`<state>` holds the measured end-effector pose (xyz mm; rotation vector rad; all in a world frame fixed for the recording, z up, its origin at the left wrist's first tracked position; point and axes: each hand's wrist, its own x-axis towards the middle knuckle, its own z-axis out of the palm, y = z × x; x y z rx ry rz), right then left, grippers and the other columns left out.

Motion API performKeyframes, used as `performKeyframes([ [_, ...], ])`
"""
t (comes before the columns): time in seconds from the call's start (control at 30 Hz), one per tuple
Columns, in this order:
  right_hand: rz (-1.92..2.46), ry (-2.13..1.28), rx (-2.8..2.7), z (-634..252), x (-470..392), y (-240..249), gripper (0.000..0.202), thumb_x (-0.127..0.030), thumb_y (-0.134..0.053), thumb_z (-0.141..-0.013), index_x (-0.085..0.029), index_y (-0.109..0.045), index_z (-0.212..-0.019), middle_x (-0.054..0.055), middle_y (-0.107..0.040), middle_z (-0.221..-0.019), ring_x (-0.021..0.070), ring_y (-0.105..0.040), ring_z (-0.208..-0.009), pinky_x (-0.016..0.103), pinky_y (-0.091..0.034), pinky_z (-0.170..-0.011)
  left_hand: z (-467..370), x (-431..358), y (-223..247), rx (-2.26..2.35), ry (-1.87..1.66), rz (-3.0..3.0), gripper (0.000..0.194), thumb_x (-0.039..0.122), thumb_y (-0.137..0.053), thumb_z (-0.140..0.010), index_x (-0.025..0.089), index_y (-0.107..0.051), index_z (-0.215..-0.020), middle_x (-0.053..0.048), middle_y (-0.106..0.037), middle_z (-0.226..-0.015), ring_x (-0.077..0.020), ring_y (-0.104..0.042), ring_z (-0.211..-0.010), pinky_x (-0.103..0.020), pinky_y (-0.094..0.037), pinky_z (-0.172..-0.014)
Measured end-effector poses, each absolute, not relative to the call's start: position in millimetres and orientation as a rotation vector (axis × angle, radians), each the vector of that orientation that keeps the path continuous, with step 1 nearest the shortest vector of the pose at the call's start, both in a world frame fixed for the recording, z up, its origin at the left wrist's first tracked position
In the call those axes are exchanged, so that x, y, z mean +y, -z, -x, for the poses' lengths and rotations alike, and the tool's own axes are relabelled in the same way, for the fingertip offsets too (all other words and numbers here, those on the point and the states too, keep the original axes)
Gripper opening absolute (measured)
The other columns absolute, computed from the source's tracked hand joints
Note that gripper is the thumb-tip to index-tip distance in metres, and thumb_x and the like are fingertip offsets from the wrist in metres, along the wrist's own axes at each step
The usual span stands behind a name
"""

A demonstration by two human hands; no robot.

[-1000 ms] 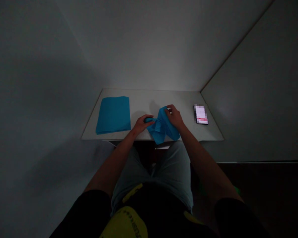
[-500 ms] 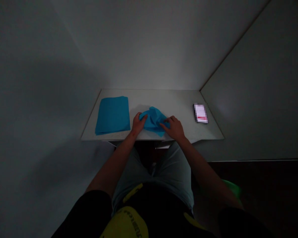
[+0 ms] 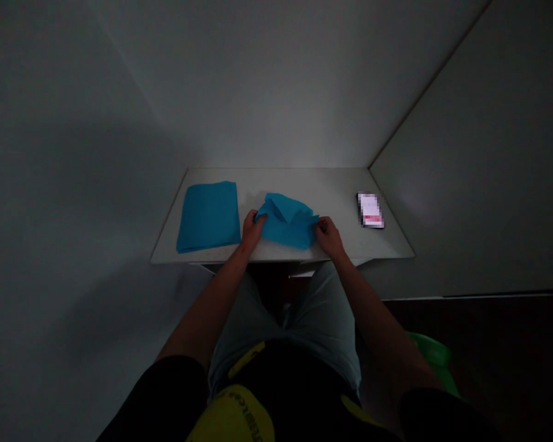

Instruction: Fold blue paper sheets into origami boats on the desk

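The blue sheet [image 3: 283, 233] is in the middle of the white table [image 3: 338, 184], near the front edge. It is crumpled, with a fold standing up at the back. The left hand [image 3: 252, 228] grips its left end, with the thumb on top. The right hand [image 3: 329, 237] has its fingers curled and pinches the right end.

A flat blue pile [image 3: 208, 216] lies on the left part of the table, near the side edge. The left hand is just beside the pile, so there is only a little room that way. On the other side, a wide bit of white top shows between the right hand and the phone [image 3: 371, 210], which lies near the right edge. Behind the sheet, more white top runs back to the wall [image 3: 276, 92].
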<state>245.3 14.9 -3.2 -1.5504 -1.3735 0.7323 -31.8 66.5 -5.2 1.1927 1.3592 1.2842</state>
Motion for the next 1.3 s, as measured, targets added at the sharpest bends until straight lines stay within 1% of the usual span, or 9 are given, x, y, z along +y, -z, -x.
performKeyframes([
  [0.23,1.357,-0.78,-1.29,-258,8,10,0.041,-0.046,-0.062,-0.086,-0.029,-0.048,-0.121,-0.005,-0.057,-0.081,0.0172,-0.055,-0.07,0.029,-0.046,-0.067,28,63,3,1.356,-1.221,-1.293,0.024,0.029,-0.07,-0.089,0.024,-0.05,-0.078,0.004,-0.052,-0.074,-0.0157,-0.053,-0.073,-0.027,-0.044,-0.069],
  [0.33,1.357,-0.805,-1.371,-262,-1,9,0.055,-0.043,-0.061,-0.084,-0.028,-0.05,-0.136,-0.006,-0.054,-0.079,0.0172,-0.052,-0.067,0.03,-0.044,-0.065,28,60,2,1.274,-1.219,-1.281,0.017,0.029,-0.072,-0.089,0.023,-0.061,-0.101,0.001,-0.066,-0.088,-0.0157,-0.063,-0.082,-0.026,-0.05,-0.074],
  [0.43,1.368,-0.822,-1.494,-265,-6,5,0.069,-0.041,-0.057,-0.085,-0.024,-0.048,-0.151,-0.006,-0.053,-0.079,0.0173,-0.049,-0.065,0.031,-0.043,-0.064,28,59,1,1.215,-1.163,-1.275,0.047,0.036,-0.075,-0.091,0.023,-0.06,-0.134,-0.003,-0.073,-0.101,-0.0136,-0.063,-0.076,-0.025,-0.05,-0.067],
  [0.5,1.372,-0.827,-1.574,-267,-8,2,0.071,-0.039,-0.055,-0.086,-0.022,-0.05,-0.155,-0.006,-0.052,-0.08,0.0173,-0.049,-0.065,0.032,-0.044,-0.065,30,60,2,1.192,-1.11,-1.322,0.054,0.038,-0.076,-0.091,0.022,-0.061,-0.14,-0.005,-0.075,-0.107,-0.0121,-0.062,-0.073,-0.024,-0.049,-0.065],
  [0.73,1.415,-0.815,-1.719,-268,-7,0,0.057,-0.038,-0.058,-0.086,-0.021,-0.071,-0.14,-0.002,-0.06,-0.081,0.0189,-0.054,-0.071,0.034,-0.049,-0.073,37,69,5,1.143,-0.966,-1.425,0.041,0.02,-0.073,-0.081,0.019,-0.073,-0.122,-0.005,-0.075,-0.107,-0.0141,-0.069,-0.084,-0.028,-0.057,-0.078],
  [0.9,1.435,-0.806,-1.707,-264,-6,2,0.049,-0.057,-0.073,-0.086,-0.021,-0.077,-0.119,0.006,-0.076,-0.103,0.0242,-0.067,-0.087,0.04,-0.057,-0.085,42,76,5,1.125,-0.802,-1.46,0.043,0.016,-0.076,-0.072,0.018,-0.072,-0.115,-0.003,-0.075,-0.097,-0.0157,-0.07,-0.082,-0.029,-0.059,-0.077],
  [1.07,1.47,-0.829,-1.631,-265,-3,4,0.061,-0.064,-0.075,-0.088,-0.023,-0.073,-0.133,0.012,-0.079,-0.13,0.0311,-0.073,-0.111,0.048,-0.06,-0.099,38,82,4,1.179,-0.722,-1.657,0.021,0.033,-0.084,-0.075,0.02,-0.073,-0.088,-0.004,-0.075,-0.086,-0.0221,-0.071,-0.084,-0.033,-0.06,-0.076],
  [1.13,1.49,-0.781,-1.57,-268,-1,5,0.061,-0.066,-0.069,-0.092,-0.022,-0.073,-0.135,0.013,-0.077,-0.135,0.0321,-0.073,-0.116,0.05,-0.059,-0.103,36,82,5,1.203,-0.735,-1.692,0.025,0.042,-0.084,-0.079,0.021,-0.069,-0.08,-0.003,-0.072,-0.08,-0.0223,-0.07,-0.079,-0.033,-0.059,-0.073],
  [1.3,1.521,-0.667,-1.457,-274,1,14,0.065,-0.065,-0.055,-0.102,-0.02,-0.067,-0.148,0.016,-0.074,-0.137,0.0285,-0.071,-0.107,0.049,-0.06,-0.099,40,75,12,1.261,-0.819,-1.576,0.027,0.045,-0.081,-0.085,0.022,-0.067,-0.084,-0.003,-0.074,-0.083,-0.0208,-0.07,-0.077,-0.033,-0.059,-0.074],
])
